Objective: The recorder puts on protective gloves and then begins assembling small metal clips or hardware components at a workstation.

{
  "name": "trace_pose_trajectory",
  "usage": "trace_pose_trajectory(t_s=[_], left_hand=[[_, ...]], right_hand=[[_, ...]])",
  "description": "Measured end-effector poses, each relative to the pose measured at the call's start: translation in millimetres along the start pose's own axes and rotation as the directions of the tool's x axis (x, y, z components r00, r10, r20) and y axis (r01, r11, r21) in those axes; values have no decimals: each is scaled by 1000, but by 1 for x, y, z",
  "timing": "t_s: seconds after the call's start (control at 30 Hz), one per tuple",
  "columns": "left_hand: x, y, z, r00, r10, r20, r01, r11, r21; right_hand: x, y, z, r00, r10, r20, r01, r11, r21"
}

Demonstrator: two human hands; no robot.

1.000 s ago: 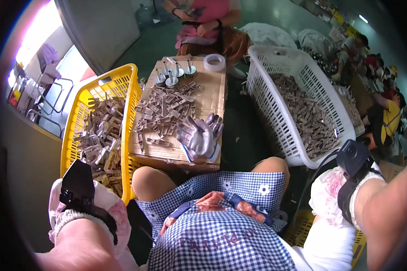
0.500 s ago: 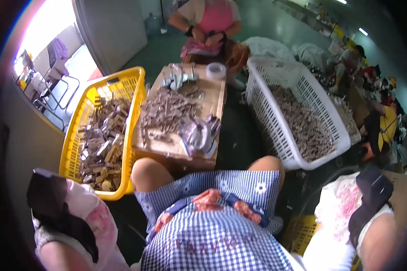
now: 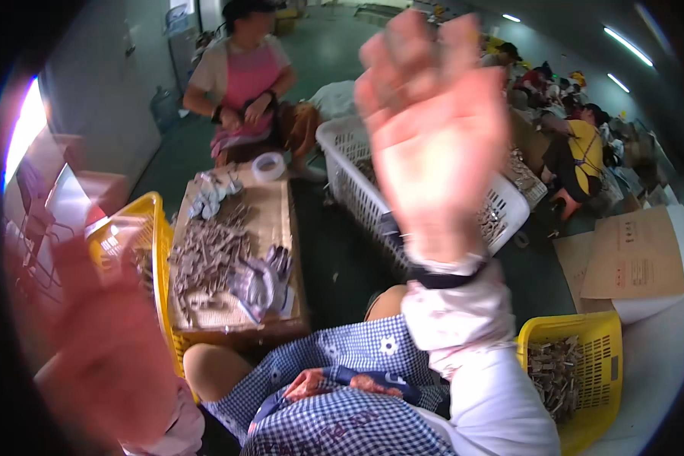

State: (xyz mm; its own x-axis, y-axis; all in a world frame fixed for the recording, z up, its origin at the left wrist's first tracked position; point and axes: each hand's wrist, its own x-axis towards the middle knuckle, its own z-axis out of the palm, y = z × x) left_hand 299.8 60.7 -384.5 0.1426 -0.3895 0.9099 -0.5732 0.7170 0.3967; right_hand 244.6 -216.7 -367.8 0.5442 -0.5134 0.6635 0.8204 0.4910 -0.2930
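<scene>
My right hand [image 3: 437, 133] is raised high in front of the white basket, palm in view and fingers apart, with nothing in it. A dark band circles its wrist over a pale sleeve. At the left edge my left hand [image 3: 102, 342] is also up, reddish and smeared by motion; its fingers look stretched out and hold nothing visible. Between my hands and beyond them, a low cardboard-topped table [image 3: 281, 220] bears a heap of small brown pieces [image 3: 205, 262]. A bunched greyish glove [image 3: 260, 287] lies at its near right corner, apart from both hands.
Grey pieces [image 3: 211, 199] and a clear tape roll [image 3: 268, 166] sit at the table's far end. A yellow basket [image 3: 159, 235] stands left, a white basket [image 3: 338, 148] right, another yellow basket [image 3: 614, 380] near right. A person in a pink apron [image 3: 252, 76] sits opposite; several people work far right.
Both hands have come up into view from beside my body. The view has swung right, so the table now appears further left and the near-right yellow basket shows more fully.
</scene>
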Motion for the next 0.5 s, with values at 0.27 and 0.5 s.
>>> trace_pose_trajectory(t_s=[0.27, 0.5], left_hand=[[-50, -159, 45, 915, -403, 14, 400, 911, 98], [-78, -199, 39, 808, -583, -79, 587, 808, 46]], right_hand=[[0, 120, -75, 956, 243, -165, -216, 963, 163], [13, 141, -102, 942, 253, -221, -242, 967, 79]])
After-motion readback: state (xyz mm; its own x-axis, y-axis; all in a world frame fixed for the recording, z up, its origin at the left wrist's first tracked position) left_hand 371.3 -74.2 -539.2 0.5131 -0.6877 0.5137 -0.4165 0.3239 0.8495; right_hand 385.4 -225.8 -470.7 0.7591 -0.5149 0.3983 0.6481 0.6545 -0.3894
